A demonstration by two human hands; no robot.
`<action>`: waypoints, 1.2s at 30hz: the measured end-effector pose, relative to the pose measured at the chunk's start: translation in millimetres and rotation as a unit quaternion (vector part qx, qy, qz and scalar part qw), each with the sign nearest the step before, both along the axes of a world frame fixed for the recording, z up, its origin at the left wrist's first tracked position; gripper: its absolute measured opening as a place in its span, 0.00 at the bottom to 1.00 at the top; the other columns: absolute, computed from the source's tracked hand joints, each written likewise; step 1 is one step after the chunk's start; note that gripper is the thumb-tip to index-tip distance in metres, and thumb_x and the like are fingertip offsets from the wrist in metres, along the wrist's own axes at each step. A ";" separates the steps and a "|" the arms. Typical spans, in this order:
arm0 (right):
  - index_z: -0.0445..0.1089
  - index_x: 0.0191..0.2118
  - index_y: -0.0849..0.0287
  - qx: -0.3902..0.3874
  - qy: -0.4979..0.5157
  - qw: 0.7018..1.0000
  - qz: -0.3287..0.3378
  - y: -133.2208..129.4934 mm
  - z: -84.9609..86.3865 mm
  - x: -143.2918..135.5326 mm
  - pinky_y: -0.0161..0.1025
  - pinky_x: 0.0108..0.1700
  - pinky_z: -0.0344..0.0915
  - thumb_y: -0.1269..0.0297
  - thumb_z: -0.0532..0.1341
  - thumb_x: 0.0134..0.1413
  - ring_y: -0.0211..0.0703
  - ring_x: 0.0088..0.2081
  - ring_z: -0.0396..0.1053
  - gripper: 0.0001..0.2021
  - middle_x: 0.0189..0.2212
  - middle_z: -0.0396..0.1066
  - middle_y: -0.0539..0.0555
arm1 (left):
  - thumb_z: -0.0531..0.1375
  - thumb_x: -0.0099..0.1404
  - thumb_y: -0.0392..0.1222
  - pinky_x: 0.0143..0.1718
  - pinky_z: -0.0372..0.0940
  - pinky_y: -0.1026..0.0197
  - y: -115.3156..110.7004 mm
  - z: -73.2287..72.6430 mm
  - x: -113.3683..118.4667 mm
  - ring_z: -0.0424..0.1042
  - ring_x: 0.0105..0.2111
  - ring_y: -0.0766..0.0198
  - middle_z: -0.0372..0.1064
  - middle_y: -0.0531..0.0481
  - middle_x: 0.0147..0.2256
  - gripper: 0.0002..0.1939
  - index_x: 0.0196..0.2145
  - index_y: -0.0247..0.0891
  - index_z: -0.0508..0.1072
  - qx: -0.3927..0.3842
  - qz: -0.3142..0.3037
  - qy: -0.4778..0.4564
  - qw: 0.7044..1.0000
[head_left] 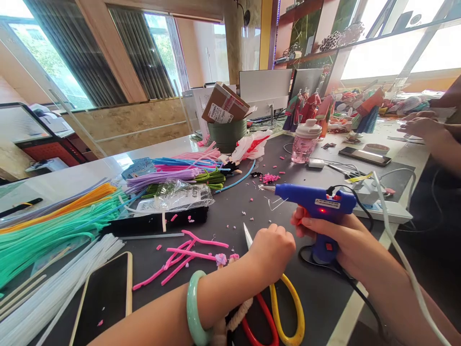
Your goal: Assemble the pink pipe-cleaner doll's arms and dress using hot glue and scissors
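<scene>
My right hand [345, 235] is wrapped round the handle of a blue hot glue gun [306, 197]. Its red light glows and its nozzle points left. My left hand [272, 252] is closed in front of it, wrist bent, a jade-green bangle [194, 307] on the forearm; anything in its fingers is hidden. Beneath that hand lie scissors with red and yellow handles [297, 307], partly covered by the hand and forearm. Pink pipe cleaner pieces [180, 254] lie to the left, some with small lilac fluffy bits [220, 259] at the ends.
Bundles of green [54, 226], white and purple pipe cleaners fill the left side, beside a phone [104, 298]. Pink snippets [268, 178] dot the dark mat. Further back stand a pink bottle [306, 142] and a cardboard box [226, 103]. A co-worker's hands [421, 127] show at right.
</scene>
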State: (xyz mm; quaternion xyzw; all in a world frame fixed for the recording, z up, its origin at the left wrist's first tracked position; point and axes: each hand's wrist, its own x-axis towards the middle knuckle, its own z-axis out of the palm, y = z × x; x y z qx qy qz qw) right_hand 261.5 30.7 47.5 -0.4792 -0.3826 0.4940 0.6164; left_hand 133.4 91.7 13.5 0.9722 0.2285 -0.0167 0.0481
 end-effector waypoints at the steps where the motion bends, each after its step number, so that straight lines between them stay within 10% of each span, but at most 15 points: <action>1: 0.75 0.30 0.58 0.002 -0.003 1.000 0.002 0.2 -0.6 0.8 0.29 0.30 0.66 0.61 0.71 0.38 0.35 0.26 0.69 0.11 0.27 0.73 0.49 | 0.55 0.56 0.27 0.33 0.69 0.53 -0.4 1.5 -1.1 0.70 0.37 0.50 0.70 0.37 0.37 0.11 0.38 0.26 0.69 -0.004 0.006 -0.002 1.000; 12: 0.74 0.32 0.58 0.006 -0.190 0.982 0.016 1.8 -8.2 5.5 0.38 0.36 0.69 0.55 0.68 0.42 0.45 0.33 0.71 0.13 0.29 0.75 0.53 | 0.51 0.63 0.35 0.25 0.62 0.67 12.8 61.3 -82.9 0.68 0.24 0.67 0.69 0.55 0.24 0.06 0.29 0.38 0.66 -0.123 0.156 -0.118 0.973; 16: 0.73 0.32 0.58 0.032 -0.339 0.937 0.075 3.5 -4.1 4.8 0.35 0.29 0.66 0.57 0.65 0.46 0.42 0.27 0.69 0.10 0.26 0.72 0.51 | 0.56 0.59 0.38 0.28 0.62 0.68 21.9 75.3 -107.9 0.67 0.25 0.69 0.67 0.57 0.23 0.05 0.26 0.38 0.68 -0.214 0.233 -0.241 0.918; 24: 0.71 0.36 0.55 0.179 -0.457 0.860 0.142 8.7 -4.1 6.4 0.32 0.33 0.65 0.68 0.61 0.51 0.39 0.31 0.70 0.05 0.33 0.73 0.52 | 0.61 0.57 0.38 0.30 0.63 0.68 27.8 74.0 -121.7 0.69 0.29 0.68 0.70 0.56 0.26 0.02 0.28 0.38 0.72 -0.285 0.232 -0.328 0.870; 36: 0.72 0.37 0.52 0.185 -0.515 0.828 0.125 7.7 -9.9 -2.1 0.33 0.33 0.67 0.66 0.57 0.55 0.41 0.33 0.72 0.07 0.35 0.74 0.53 | 0.54 0.64 0.33 0.30 0.61 0.68 31.0 61.5 -125.9 0.69 0.28 0.69 0.71 0.55 0.28 0.07 0.31 0.38 0.70 -0.055 0.120 -0.300 0.945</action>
